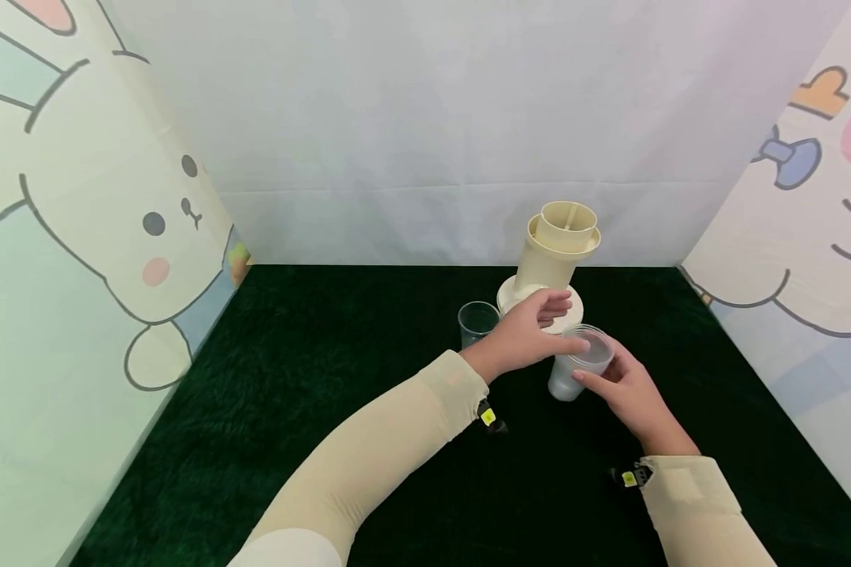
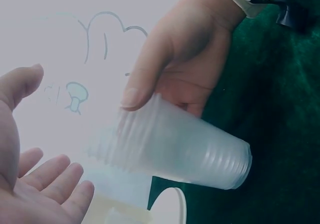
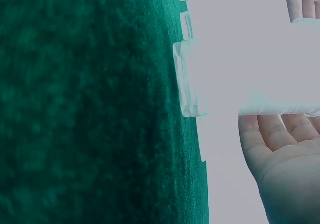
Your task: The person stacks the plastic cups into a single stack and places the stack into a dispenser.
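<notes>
My right hand (image 1: 631, 394) grips a stack of nested clear plastic cups (image 1: 569, 384) just above the dark green cloth, its thumb on the near side. The stack tilts, with its mouth up towards my left hand (image 1: 528, 335). In the left wrist view the left fingers (image 2: 65, 184) are spread and apart from the cups, and the ridged cup stack (image 2: 195, 144) shows side-on below the right thumb. A single clear cup (image 1: 478, 315) stands behind my left wrist, its lower part hidden. In the right wrist view the cups are washed out by glare.
A cream cylindrical stand (image 1: 546, 264) with a wide round base rises behind my hands, its base partly hidden by the left one. Dark green cloth (image 1: 312, 339) covers the table. Pale cartoon-printed sheets (image 1: 99, 197) hang on both sides, with a plain white one (image 1: 397, 118) behind.
</notes>
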{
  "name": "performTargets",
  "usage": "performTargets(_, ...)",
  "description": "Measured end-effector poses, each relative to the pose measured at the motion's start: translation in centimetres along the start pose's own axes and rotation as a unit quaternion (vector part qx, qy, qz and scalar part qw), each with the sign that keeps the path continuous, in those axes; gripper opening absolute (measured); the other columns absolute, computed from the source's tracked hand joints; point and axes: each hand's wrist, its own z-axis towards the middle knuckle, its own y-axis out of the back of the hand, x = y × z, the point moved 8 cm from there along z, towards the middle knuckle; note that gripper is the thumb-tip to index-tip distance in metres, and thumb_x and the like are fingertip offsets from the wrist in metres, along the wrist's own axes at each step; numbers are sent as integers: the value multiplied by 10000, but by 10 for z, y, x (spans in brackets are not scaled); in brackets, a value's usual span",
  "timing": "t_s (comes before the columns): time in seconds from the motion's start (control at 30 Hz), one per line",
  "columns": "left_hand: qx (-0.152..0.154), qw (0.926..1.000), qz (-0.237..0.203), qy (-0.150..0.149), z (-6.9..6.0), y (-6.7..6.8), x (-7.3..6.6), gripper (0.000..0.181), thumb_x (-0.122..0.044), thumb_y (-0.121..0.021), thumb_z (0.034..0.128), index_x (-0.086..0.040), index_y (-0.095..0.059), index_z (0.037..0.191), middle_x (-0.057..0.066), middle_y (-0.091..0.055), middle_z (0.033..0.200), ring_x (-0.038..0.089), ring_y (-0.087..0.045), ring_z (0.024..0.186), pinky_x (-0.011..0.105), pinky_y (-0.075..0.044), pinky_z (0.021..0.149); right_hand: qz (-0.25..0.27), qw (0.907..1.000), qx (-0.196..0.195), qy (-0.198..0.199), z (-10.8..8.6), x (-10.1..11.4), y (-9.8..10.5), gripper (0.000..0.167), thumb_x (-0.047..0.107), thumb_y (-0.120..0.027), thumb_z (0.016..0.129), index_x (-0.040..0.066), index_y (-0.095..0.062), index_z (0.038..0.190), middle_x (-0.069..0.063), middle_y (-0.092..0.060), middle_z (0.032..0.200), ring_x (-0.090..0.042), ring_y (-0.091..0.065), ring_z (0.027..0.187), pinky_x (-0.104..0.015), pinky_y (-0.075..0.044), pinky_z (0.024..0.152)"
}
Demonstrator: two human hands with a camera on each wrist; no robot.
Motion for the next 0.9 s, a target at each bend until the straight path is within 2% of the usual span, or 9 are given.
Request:
performTargets(0.27, 10, 9997, -96, -239, -6, 13, -9, 767, -325, -825, 904, -155, -436, 1543, -90, -528, 1466, 34, -507, 1321, 254, -406, 1109, -3, 9999, 26, -105, 0, -3, 1, 684, 319, -674, 1027, 148, -344, 1602, -137, -491, 1453, -93, -576, 1172, -150, -496, 892)
performTargets(0.43, -20, 9991, -6, -427, -11, 25, -14, 760, -309, -820, 908, -142, -432, 1540, -37, -534, 1476, 48, -514, 1318, 251, -410, 1104, 17, 9999, 63, -123, 0, -4, 0, 700, 325, -663, 1033, 153, -317, 1616, -151, -461, 1498, -114, -550, 1209, -139, -474, 909)
performTargets(0.63, -288, 9980, -21, -556, -17, 51, -15, 740, -278, -821, 908, -124, -447, 1527, -33, -563, 1437, 81, -531, 1314, 251, -419, 1097, -48, 9996, 88, -264, 0, -4, 1, 711, 361, -661, 1029, 174, -310, 1619, -135, -453, 1510, -184, -524, 1246, -143, -455, 922)
performTargets(0.83, -601, 9969, -50, -507, -24, 81, -10, 726, -234, -823, 906, -131, -460, 1526, -23, -570, 1440, 145, -547, 1324, 341, -429, 1118, -120, 9992, 147, -365, -1, -2, 0, 740, 390, -662, 1024, 184, -289, 1628, -123, -441, 1518, -285, -489, 1307, -172, -454, 932)
performTargets(0.9, -699, 9965, 6, -456, -27, 90, -7, 730, -245, -829, 901, -131, -464, 1523, -18, -570, 1445, 144, -548, 1324, 330, -431, 1114, -156, 9991, 146, -356, -1, -2, -1, 742, 392, -663, 1023, 179, -289, 1627, -124, -443, 1514, -294, -486, 1308, -176, -454, 931)
